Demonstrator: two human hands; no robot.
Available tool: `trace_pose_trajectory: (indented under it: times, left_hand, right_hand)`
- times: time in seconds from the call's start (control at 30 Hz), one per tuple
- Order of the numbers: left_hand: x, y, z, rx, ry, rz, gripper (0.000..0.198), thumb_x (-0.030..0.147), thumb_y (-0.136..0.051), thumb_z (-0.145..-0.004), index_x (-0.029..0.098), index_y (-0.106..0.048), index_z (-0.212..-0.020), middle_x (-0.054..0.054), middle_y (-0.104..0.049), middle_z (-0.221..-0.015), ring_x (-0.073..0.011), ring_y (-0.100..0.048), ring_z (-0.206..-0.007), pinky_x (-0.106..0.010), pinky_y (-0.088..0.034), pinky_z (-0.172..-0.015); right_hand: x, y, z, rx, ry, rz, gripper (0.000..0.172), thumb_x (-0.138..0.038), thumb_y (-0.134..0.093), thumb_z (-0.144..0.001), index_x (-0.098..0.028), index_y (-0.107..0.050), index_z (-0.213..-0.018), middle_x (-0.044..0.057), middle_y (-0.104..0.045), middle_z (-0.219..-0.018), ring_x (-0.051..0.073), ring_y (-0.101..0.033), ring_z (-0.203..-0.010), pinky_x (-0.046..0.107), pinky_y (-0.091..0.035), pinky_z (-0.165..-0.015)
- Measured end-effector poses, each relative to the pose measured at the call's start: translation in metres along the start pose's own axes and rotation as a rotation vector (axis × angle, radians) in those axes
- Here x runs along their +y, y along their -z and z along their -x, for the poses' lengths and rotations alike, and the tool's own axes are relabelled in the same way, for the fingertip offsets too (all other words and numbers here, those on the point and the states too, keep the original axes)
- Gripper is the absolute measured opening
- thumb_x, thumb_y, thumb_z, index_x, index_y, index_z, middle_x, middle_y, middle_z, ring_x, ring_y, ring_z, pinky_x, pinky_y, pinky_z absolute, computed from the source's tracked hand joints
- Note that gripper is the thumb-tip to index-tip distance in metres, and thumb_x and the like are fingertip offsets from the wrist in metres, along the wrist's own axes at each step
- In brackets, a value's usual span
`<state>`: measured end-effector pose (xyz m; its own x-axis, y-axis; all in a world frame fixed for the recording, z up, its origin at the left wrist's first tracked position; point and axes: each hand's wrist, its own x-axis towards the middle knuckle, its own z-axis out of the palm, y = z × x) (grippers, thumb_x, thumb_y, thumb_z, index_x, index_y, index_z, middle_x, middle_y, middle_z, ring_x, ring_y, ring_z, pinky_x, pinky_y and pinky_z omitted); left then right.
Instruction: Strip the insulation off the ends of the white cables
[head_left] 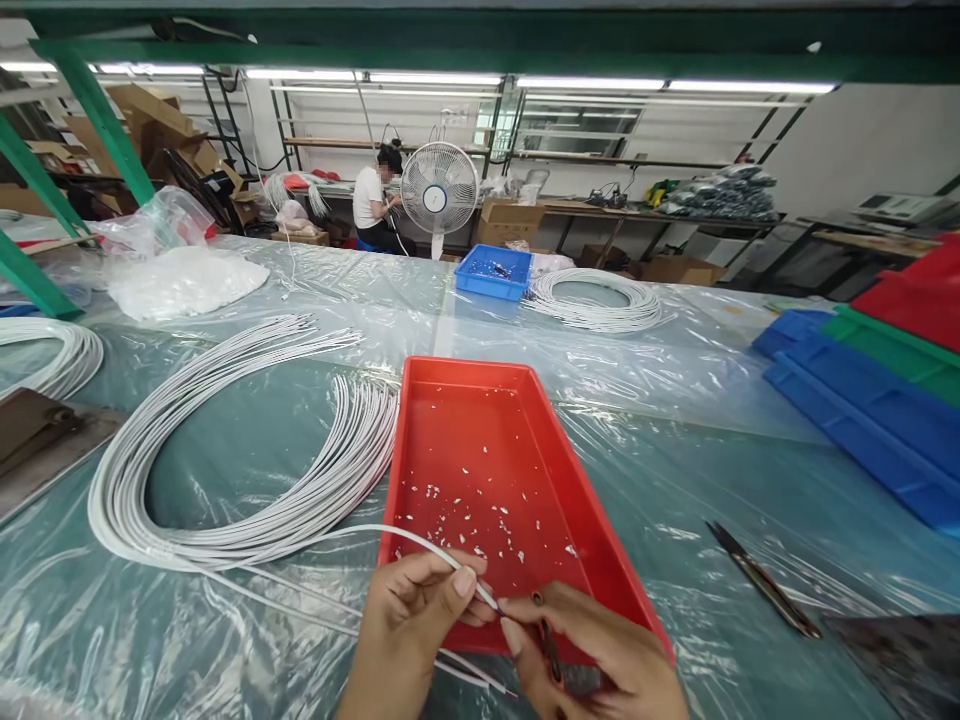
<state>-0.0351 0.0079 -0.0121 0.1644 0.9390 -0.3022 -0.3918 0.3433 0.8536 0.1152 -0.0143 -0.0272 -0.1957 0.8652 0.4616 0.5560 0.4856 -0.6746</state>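
My left hand [420,620] pinches a thin white cable [427,545] between thumb and fingers, close to its end. My right hand [592,650] has its thumb and index fingertips at that cable end, where a dark core shows. A dark metal hand tool [551,650] sits within my right hand, mostly covered by the fingers, so its kind is unclear. Both hands are over the near end of a red tray [465,440] scattered with small white scraps. From the large coil of white cables [247,530] on the left, the held cable curves over to my hands.
Slender pointed metal snips or tweezers [761,580] lie right of the tray. Stacked blue bins [862,420] stand at the right edge. A blue tray [491,285] and another cable coil [600,305] are farther back. Beyond sit a fan [440,190] and a person [369,200].
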Motion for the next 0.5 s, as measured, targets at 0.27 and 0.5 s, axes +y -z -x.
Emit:
trace_pose_trajectory:
  times: [0.27, 0.5]
  left_hand:
    - [-0.004, 0.007, -0.003, -0.059, -0.132, -0.170, 0.014, 0.027, -0.069, -0.072, 0.016, -0.073, -0.077, -0.004, -0.071, -0.070, -0.0155, -0.064, -0.068, -0.021, -0.050, -0.066]
    - [-0.005, 0.012, -0.006, -0.119, -0.182, -0.322, 0.016, 0.027, -0.063, -0.076, 0.016, -0.074, -0.081, -0.005, -0.071, -0.070, -0.0167, -0.063, -0.066, -0.023, -0.049, -0.065]
  right_hand:
    - [-0.004, 0.003, -0.013, -0.207, -0.208, -0.015, 0.016, -0.006, -0.044, -0.059, -0.018, -0.048, -0.050, -0.004, -0.046, -0.049, 0.009, -0.042, -0.043, 0.018, -0.033, -0.042]
    - [-0.006, 0.005, -0.027, -0.395, -0.363, -0.066, 0.018, -0.007, -0.041, -0.054, -0.019, -0.031, -0.047, -0.006, -0.032, -0.045, 0.008, -0.032, -0.043, 0.018, -0.021, -0.039]
